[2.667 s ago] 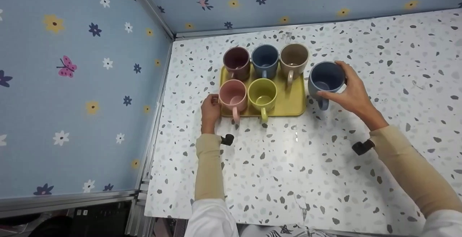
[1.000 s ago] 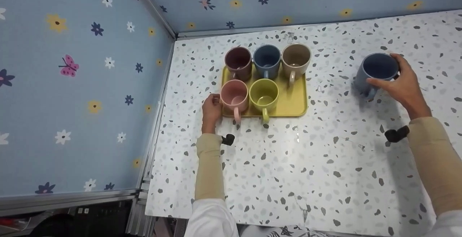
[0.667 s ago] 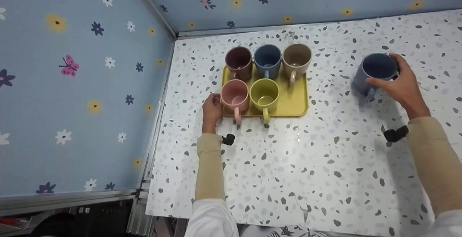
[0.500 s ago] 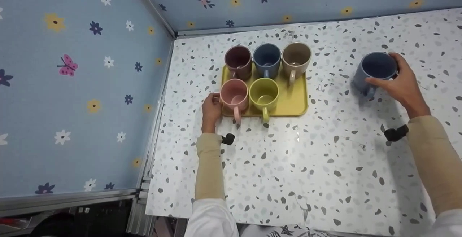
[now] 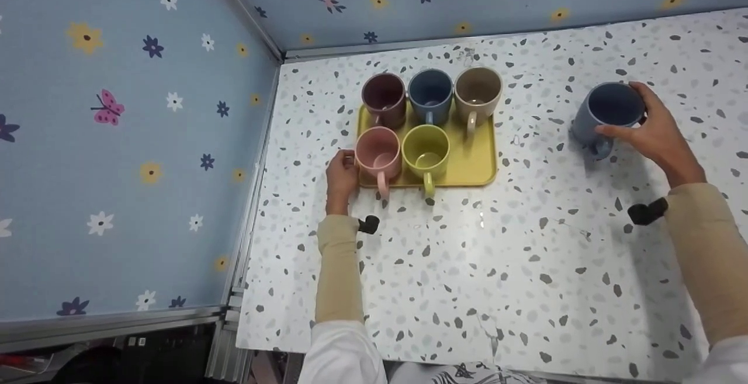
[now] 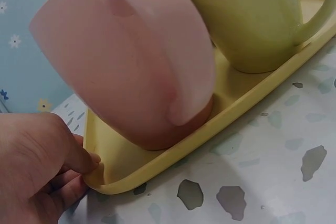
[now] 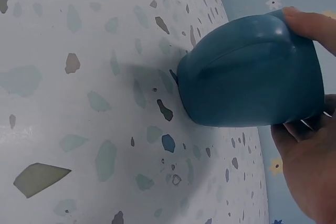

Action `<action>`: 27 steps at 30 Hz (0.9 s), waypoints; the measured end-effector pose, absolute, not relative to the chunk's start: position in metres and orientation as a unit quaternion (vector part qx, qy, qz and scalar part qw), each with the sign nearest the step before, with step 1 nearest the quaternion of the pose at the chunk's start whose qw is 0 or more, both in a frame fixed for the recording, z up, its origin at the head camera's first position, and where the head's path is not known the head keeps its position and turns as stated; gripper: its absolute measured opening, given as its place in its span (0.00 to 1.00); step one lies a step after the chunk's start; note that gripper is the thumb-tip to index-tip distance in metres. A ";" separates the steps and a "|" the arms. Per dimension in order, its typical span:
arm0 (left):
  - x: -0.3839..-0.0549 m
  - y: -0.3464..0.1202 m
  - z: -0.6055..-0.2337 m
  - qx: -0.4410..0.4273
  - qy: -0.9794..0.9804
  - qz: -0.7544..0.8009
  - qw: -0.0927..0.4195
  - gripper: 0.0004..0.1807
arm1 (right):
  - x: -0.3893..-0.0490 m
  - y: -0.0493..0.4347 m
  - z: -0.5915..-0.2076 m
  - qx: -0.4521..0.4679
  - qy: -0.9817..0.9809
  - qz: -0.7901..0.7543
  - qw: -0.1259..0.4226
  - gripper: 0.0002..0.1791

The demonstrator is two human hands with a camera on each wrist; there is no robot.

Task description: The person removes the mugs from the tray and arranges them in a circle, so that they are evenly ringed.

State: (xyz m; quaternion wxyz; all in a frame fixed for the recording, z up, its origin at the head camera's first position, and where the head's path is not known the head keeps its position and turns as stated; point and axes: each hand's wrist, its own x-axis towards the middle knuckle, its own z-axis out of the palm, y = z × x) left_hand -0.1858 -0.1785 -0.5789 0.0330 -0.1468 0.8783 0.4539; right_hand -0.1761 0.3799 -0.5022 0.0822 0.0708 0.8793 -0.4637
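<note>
My right hand (image 5: 660, 132) grips a blue mug (image 5: 590, 124) near its rim, thumb on the near side and fingers behind. In the right wrist view the mug's (image 7: 247, 77) base is at the speckled tabletop. With thumb and fingers, my left hand (image 6: 39, 166) pinches the left edge of a yellow tray (image 6: 126, 179) near its front corner. Upright on this tray, a pink mug (image 5: 377, 153) and a lime-green mug (image 5: 426, 153) form the front row. Behind them stand a maroon mug (image 5: 384, 100), another blue mug (image 5: 430, 97) and a beige mug (image 5: 478, 92).
The white speckled table (image 5: 467, 279) extends in front of the tray and off to the right. Flowered blue panels (image 5: 140, 156) close it in on the left and at the back. At lower left, dark equipment (image 5: 166, 352) sits beyond the table's edge.
Over the earlier frames my right hand carried the blue mug from beside the tray off to the right; during the last second it barely moves. My left hand stays at the tray.
</note>
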 end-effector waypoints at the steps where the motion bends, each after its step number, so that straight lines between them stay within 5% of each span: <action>1: -0.186 -0.179 -0.579 -0.146 0.880 0.451 0.031 0.19 | -0.177 0.380 -0.502 0.068 0.880 -0.463 0.085 0.53; 27: -0.186 -0.177 -0.578 -0.170 0.877 0.448 0.044 0.19 | -0.179 0.382 -0.498 0.062 0.877 -0.463 0.118 0.55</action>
